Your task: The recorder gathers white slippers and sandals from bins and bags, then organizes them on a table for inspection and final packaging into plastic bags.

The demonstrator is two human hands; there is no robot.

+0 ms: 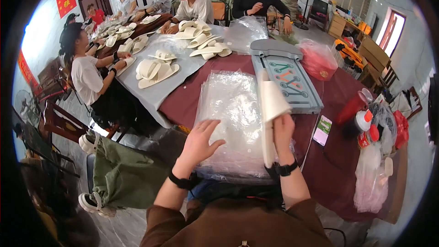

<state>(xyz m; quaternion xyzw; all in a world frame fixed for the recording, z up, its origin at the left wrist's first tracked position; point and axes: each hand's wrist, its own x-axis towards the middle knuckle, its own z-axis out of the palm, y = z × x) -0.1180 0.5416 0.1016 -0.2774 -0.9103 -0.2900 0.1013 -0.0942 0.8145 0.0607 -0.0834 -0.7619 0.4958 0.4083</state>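
Head: right hand (282, 130) clasps slippers (270, 105).

A small packing workshop is shown: along the long table (183, 100), white slippers (155, 71) are piled, clear bags (231, 110) are stacked at its near end, and workers (87, 73) are seated beside it.

A long table (192, 105) under a dark red cloth carries a stack of clear plastic bags (233, 119) at its near edge. Beyond lies a grey tray with coloured tool shapes (287, 80). A phone with a green screen (323, 130) lies near the right edge, and white slippers (157, 71) cover a grey sheet (151, 96) along the left side.
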